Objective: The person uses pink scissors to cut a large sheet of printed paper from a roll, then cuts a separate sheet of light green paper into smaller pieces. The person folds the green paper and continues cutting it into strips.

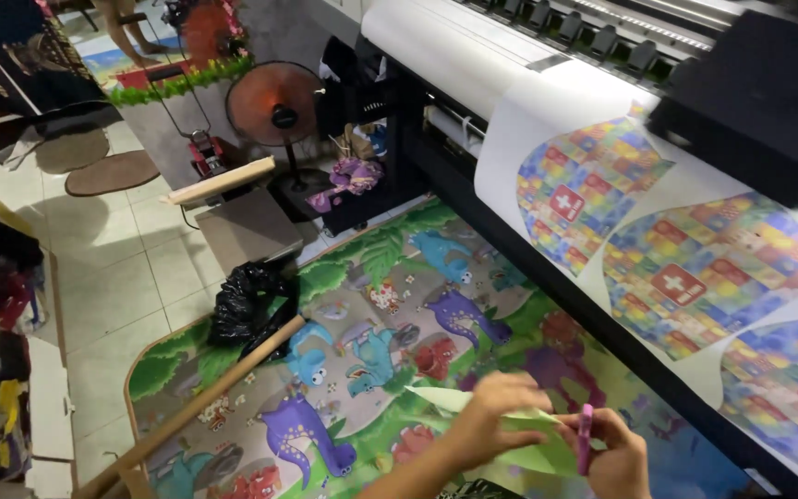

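My left hand point(489, 414) pinches a pale green sheet of paper point(519, 439) low in the view, fingers closed on its upper edge. My right hand point(616, 453) grips a pair of pink-handled scissors point(585, 436) set against the same sheet. Both hands hover over a colourful dinosaur play mat point(362, 370) on the floor. Right beside them a wide-format printer point(473, 46) feeds out a white sheet point(695, 268) printed with multicoloured shapes bearing white crosses.
A long wooden stick point(205, 397) lies across the mat's left edge beside a black plastic bag point(247, 300). A floor fan point(276, 106), a wooden board point(223, 182) and small clutter stand on the tiled floor behind. Dark clothing hangs at far left.
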